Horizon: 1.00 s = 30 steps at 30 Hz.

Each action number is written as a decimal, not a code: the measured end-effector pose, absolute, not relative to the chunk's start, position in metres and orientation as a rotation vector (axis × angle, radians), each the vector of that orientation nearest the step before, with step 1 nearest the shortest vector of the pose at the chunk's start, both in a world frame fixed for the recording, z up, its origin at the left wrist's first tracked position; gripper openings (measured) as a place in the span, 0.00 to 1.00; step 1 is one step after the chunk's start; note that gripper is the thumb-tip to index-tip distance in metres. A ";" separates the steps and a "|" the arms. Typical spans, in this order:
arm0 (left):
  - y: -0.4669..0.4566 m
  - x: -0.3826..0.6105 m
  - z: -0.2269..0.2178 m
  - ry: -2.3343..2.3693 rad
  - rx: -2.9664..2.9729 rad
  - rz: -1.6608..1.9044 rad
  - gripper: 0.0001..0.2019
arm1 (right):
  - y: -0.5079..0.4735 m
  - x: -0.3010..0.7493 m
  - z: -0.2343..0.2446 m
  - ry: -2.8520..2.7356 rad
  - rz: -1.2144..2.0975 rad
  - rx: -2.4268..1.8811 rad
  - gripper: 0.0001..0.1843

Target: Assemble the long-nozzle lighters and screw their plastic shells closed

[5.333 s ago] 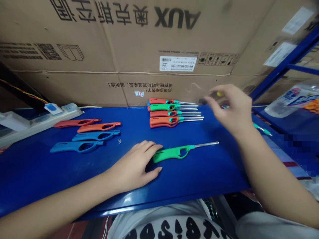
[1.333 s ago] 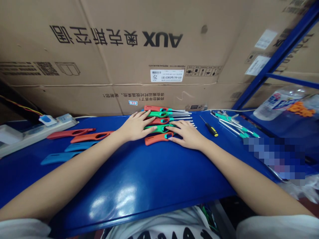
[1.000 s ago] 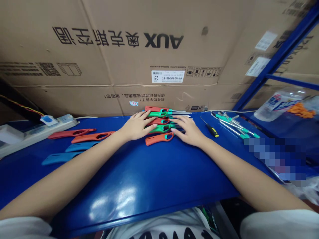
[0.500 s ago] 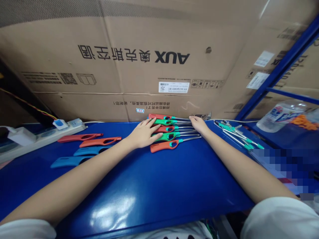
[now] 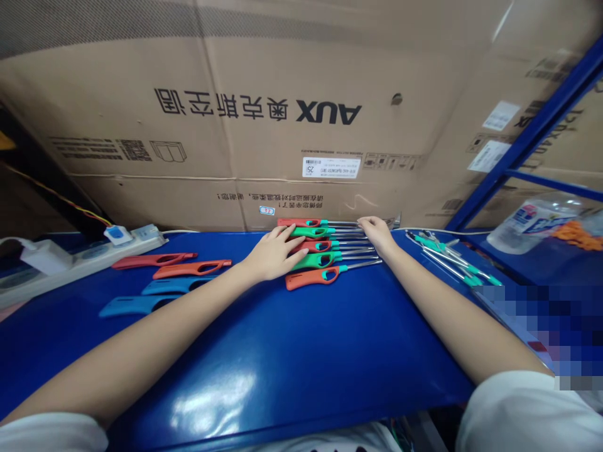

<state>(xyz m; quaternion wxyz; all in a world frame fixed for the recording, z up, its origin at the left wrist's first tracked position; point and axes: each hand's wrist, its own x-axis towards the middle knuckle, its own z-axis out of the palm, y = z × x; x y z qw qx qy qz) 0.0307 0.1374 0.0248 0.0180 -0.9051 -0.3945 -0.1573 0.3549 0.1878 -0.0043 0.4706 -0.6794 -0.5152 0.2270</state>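
Note:
Several long-nosed gas lighters with red, orange and green handles and metal tubes lie side by side on the blue table. My left hand (image 5: pixel 271 254) lies open across their handles, fingers spread over the green lighter (image 5: pixel 311 259) and the red lighter (image 5: pixel 320 247). At the tube ends, my right hand (image 5: pixel 375 233) has its fingers closed on the tip of the farthest red lighter (image 5: pixel 301 223); the exact grip is partly hidden. Nearest me is an orange lighter (image 5: pixel 311 277), its tube pointing right.
Loose red handle shells (image 5: pixel 155 260) and blue handle shells (image 5: pixel 134 306) lie left, near a white power strip (image 5: pixel 85 263). Tube parts with green ends (image 5: pixel 452 257) are piled right. A large cardboard box (image 5: pixel 235 150) stands behind, and a plastic bottle (image 5: pixel 527 223) lies beyond a blue frame.
The farthest red lighter has slid slightly left relative to the others. My left hand stays over the handles, and my right hand remains at the tube ends. The view has shifted a little.

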 end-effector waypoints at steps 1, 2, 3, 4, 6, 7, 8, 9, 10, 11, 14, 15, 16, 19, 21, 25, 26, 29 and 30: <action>0.138 0.031 0.024 -1.223 -2.807 -0.501 0.29 | 0.187 0.354 -0.004 -1.268 0.545 -1.666 0.19; 0.138 0.031 0.024 -1.221 -2.804 -0.513 0.29 | 0.187 0.354 -0.005 -1.274 0.533 -1.669 0.19; 0.139 0.031 0.023 -1.217 -2.803 -0.524 0.29 | 0.186 0.354 -0.005 -1.281 0.518 -1.672 0.20; 0.139 0.031 0.022 -1.213 -2.803 -0.535 0.29 | 0.186 0.354 -0.006 -1.289 0.503 -1.676 0.20; 0.140 0.030 0.022 -1.204 -2.804 -0.553 0.28 | 0.185 0.355 -0.008 -1.308 0.470 -1.687 0.19; 0.140 0.030 0.021 -1.200 -2.805 -0.561 0.28 | 0.184 0.356 -0.009 -1.321 0.452 -1.692 0.19; 0.140 0.031 0.021 -1.195 -2.807 -0.567 0.27 | 0.183 0.357 -0.010 -1.337 0.434 -1.698 0.19; 0.139 0.031 0.021 -1.191 -2.808 -0.575 0.27 | 0.182 0.358 -0.011 -1.357 0.414 -1.704 0.19; 0.139 0.031 0.022 -1.186 -2.809 -0.583 0.26 | 0.181 0.359 -0.012 -1.380 0.391 -1.710 0.19; 0.138 0.031 0.023 -1.180 -2.810 -0.593 0.26 | 0.179 0.359 -0.012 -1.404 0.363 -1.716 0.19; 0.135 0.032 0.029 -1.156 -2.811 -0.631 0.24 | 0.171 0.359 -0.006 -1.484 0.246 -1.718 0.18; 0.134 0.031 0.032 -1.147 -2.811 -0.643 0.23 | 0.167 0.359 -0.002 -1.518 0.200 -1.708 0.17; 0.133 0.031 0.035 -1.139 -2.810 -0.654 0.22 | 0.162 0.357 0.003 -1.558 0.152 -1.691 0.17; 0.131 0.028 0.044 -1.132 -2.796 -0.678 0.21 | 0.141 0.347 0.017 -1.728 0.026 -1.606 0.21; 0.131 0.026 0.049 -1.124 -2.795 -0.677 0.22 | 0.127 0.338 0.022 -1.874 -0.029 -1.539 0.23; 0.127 0.026 0.053 -1.058 -2.829 -0.657 0.21 | 0.105 0.321 0.022 -2.116 -0.111 -1.459 0.23; 0.123 0.027 0.053 -1.034 -2.841 -0.653 0.21 | 0.101 0.318 0.021 -2.151 -0.131 -1.450 0.22; 0.102 0.029 0.049 -0.960 -2.874 -0.641 0.18 | 0.091 0.313 0.023 -2.213 -0.172 -1.424 0.21; 0.092 0.028 0.046 -0.946 -2.877 -0.650 0.18 | 0.088 0.311 0.025 -2.237 -0.173 -1.406 0.20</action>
